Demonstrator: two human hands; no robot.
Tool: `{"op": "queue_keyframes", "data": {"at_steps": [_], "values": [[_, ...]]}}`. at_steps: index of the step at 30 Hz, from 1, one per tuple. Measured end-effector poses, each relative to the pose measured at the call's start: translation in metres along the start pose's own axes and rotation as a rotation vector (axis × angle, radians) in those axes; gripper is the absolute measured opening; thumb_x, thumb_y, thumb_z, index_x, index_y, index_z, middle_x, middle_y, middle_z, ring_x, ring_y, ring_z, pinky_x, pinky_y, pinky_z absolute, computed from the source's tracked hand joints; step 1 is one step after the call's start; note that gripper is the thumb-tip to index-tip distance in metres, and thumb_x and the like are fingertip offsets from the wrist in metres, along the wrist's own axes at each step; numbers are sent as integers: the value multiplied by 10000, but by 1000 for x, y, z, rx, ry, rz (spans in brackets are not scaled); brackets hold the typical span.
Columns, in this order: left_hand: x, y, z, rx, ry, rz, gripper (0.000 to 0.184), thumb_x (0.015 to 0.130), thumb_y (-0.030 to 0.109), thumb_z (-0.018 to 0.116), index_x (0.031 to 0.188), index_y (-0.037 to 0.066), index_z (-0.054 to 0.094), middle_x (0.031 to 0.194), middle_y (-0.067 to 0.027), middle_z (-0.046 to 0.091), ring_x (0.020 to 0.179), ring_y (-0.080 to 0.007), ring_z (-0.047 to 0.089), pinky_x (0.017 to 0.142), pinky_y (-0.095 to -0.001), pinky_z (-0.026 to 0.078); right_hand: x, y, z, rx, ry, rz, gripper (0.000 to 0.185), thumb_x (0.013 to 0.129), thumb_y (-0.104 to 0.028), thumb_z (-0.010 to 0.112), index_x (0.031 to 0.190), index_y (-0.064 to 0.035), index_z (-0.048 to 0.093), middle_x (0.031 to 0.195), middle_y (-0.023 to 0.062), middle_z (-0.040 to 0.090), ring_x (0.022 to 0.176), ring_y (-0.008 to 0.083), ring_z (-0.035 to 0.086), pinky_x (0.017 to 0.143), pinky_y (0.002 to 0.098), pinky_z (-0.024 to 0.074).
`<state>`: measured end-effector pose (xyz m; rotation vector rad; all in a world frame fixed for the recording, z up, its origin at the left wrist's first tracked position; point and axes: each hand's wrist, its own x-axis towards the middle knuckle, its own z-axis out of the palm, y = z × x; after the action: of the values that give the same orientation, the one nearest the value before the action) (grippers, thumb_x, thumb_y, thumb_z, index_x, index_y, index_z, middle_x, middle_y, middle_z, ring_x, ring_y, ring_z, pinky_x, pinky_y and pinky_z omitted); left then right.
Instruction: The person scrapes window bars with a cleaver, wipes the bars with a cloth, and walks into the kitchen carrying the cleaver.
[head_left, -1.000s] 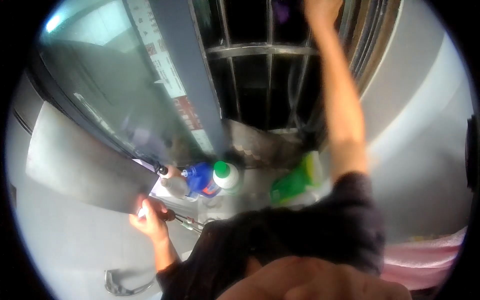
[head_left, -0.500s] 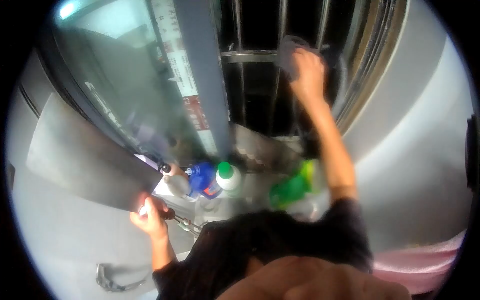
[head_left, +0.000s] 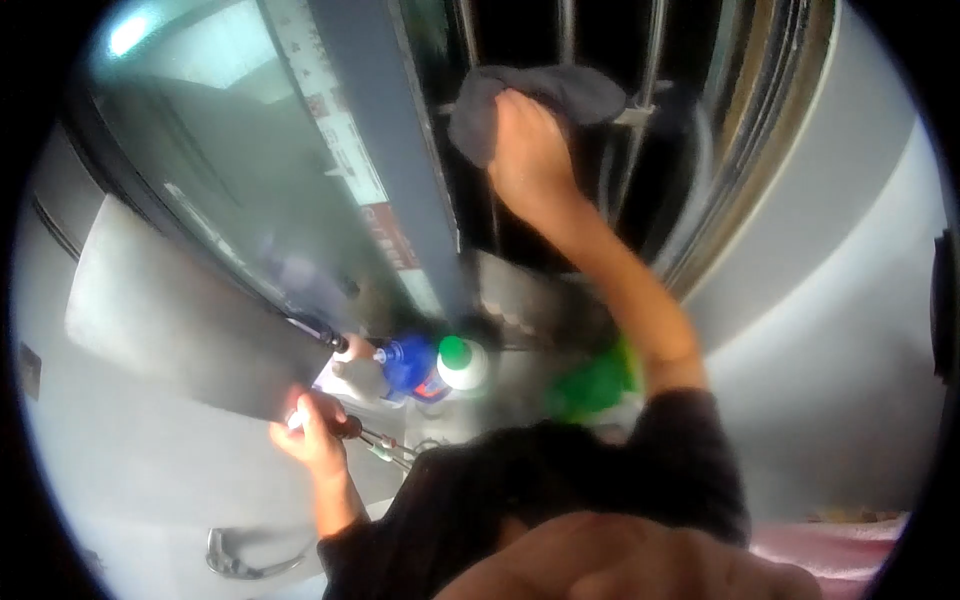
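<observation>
Filling the left of your view, a flat, glossy glass pane (head_left: 250, 175) stands beside a straight grey upright (head_left: 370, 90); below it curves a broad, smooth grey panel (head_left: 170, 310). Farther right, hard, shiny metal bars (head_left: 567, 30) cross a dark opening. In front of them is the grey cloth (head_left: 580, 92), matt, crumpled and spread to both sides of your right hand (head_left: 533, 160), whose fingers look closed on it with no gap showing; whether the cloth touches the bars, I cannot tell. It should handle as light, soft and limp, hard to damage, perhaps slippery if wet; a bunched hold near its middle seems surest. Lower down lies a blurred green packet (head_left: 590, 390). Your left hand (head_left: 315, 435) curls near the panel's lower edge, but I cannot tell what, if anything, it grips. Smallest are 2 bottles: a rounded blue bottle (head_left: 408, 362) and a white bottle (head_left: 462, 374) with a green cap.
</observation>
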<state>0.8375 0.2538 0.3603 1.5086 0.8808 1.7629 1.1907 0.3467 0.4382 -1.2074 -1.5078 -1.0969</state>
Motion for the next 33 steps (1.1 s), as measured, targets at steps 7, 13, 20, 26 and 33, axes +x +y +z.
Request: {"op": "queue_keyframes", "data": {"at_steps": [7, 13, 20, 26, 33], "values": [[-13, 15, -11, 91, 107, -26, 133, 893, 81, 459, 915, -48, 477, 524, -74, 470, 407, -148, 453, 415, -268, 405, 62, 27, -4, 106, -727, 362, 500, 674, -245, 601, 1058, 63, 513, 993, 225, 570, 936, 367, 534, 843, 427, 419], [-24, 26, -15, 99, 49, 37, 126, 888, 77, 476, 921, -44, 480, 518, -70, 477, 407, -139, 459, 413, -262, 401, 5, 2, -6, 92, -12, 186, 416, 638, -99, 642, 1003, 61, 523, 945, 236, 574, 918, 382, 549, 820, 413, 426], [-30, 27, -18, 149, 4, 27, 90, 879, 56, 475, 878, -34, 481, 518, -65, 480, 408, -133, 456, 408, -244, 391, -20, -22, 41, 372, -316, -85, 311, 735, 17, 500, 1042, 67, 499, 1066, 237, 538, 984, 353, 537, 836, 385, 467], [-33, 17, -32, 157, 46, -24, 76, 874, 45, 472, 874, -30, 482, 533, -67, 479, 409, -135, 460, 409, -247, 390, 57, -8, 52, 306, -690, 44, 171, 687, 38, 484, 805, 89, 597, 848, 262, 585, 732, 364, 590, 651, 405, 496], [-18, 11, -8, 185, 121, -181, 94, 886, 48, 466, 905, -42, 481, 538, -64, 477, 415, -135, 460, 412, -250, 390, 77, -13, 38, 150, -885, 70, 154, 626, -22, 536, 717, 16, 654, 780, 230, 615, 767, 343, 618, 655, 400, 493]]}}
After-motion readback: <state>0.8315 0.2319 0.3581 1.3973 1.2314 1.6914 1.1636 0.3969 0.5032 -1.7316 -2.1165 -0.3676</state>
